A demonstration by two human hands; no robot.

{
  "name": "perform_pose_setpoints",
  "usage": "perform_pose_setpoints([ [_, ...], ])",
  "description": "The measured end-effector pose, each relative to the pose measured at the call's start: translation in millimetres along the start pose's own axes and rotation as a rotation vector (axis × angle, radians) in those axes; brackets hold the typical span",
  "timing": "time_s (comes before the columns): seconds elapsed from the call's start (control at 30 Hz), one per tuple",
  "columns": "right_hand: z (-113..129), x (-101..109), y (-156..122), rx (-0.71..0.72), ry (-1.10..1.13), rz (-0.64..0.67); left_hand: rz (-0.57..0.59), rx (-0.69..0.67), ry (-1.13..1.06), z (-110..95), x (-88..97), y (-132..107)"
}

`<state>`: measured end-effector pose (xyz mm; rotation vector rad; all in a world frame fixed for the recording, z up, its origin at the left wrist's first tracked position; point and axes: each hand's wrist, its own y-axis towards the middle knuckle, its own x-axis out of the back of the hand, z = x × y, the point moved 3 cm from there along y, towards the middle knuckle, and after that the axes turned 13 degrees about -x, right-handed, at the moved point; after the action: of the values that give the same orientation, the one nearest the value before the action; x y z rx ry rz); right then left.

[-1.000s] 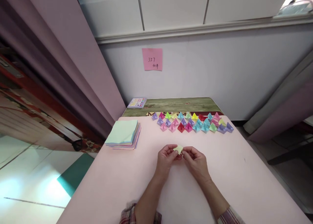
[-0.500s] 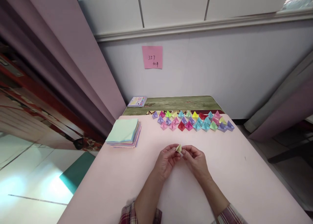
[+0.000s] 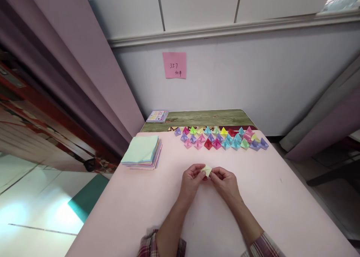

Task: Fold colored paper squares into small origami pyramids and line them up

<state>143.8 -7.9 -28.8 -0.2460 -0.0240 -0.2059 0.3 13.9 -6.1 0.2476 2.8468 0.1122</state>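
Note:
A small pale yellow folded paper [image 3: 207, 170] is pinched between my two hands above the middle of the table. My left hand [image 3: 191, 180] grips its left side with thumb and fingers closed. On the other side, my right hand [image 3: 225, 180] holds the right edge the same way. The paper shows a flat, diamond-like face towards me; its underside is hidden by my fingers. Beyond my hands, several small folded paper boats [image 3: 216, 143] in many colours stand in rows.
A stack of square coloured paper [image 3: 142, 150], pale green on top, lies at the left of the pink tabletop [image 3: 135, 204]. Behind the boats is a green wood-patterned surface [image 3: 208, 118] with a printed packet [image 3: 157, 116]. A pink note [image 3: 174, 65] is stuck to the wall.
The pale yellow folded paper has turned from a narrow, pointed side to a wider, flat diamond face. My hands have shifted slightly with it and still grip it.

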Motion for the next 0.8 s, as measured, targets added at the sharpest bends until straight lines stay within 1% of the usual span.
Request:
perform_pose_setpoints([
  [0.2, 3.8, -2.5, -3.2, 0.055, 0.046, 0.045, 0.031, -0.013, 0.075, -4.8, -0.6, 0.5],
  [0.27, 4.6, -3.3, -4.1, 0.046, 0.050, 0.053, 0.048, -0.012, 0.112, -4.1, 0.0, 1.2],
  [0.37, 5.4, -4.8, -5.5, 0.007, 0.135, 0.083, 0.033, -0.014, 0.152, -2.5, 2.1, 1.8],
  [0.43, 5.4, -6.5, -5.6, -0.014, 0.177, 0.132, 0.032, -0.038, 0.198, -3.4, 2.5, 1.6],
  [0.5, 5.1, -6.9, -4.9, -0.019, 0.151, 0.148, 0.057, -0.077, 0.275, -5.7, 1.5, 0.6],
  [0.6, 6.8, -3.4, -4.0, 0.010, 0.039, 0.076, 0.085, -0.082, 0.361, -6.9, 0.0, -1.5],
  [0.7, 13.1, 1.4, -6.0, 0.058, -0.090, -0.005, 0.094, -0.044, 0.355, -4.3, -0.1, -3.0],
  [0.8, 18.8, 4.0, -9.1, 0.089, -0.151, -0.033, 0.126, -0.022, 0.336, -2.1, -0.8, -3.3],
])
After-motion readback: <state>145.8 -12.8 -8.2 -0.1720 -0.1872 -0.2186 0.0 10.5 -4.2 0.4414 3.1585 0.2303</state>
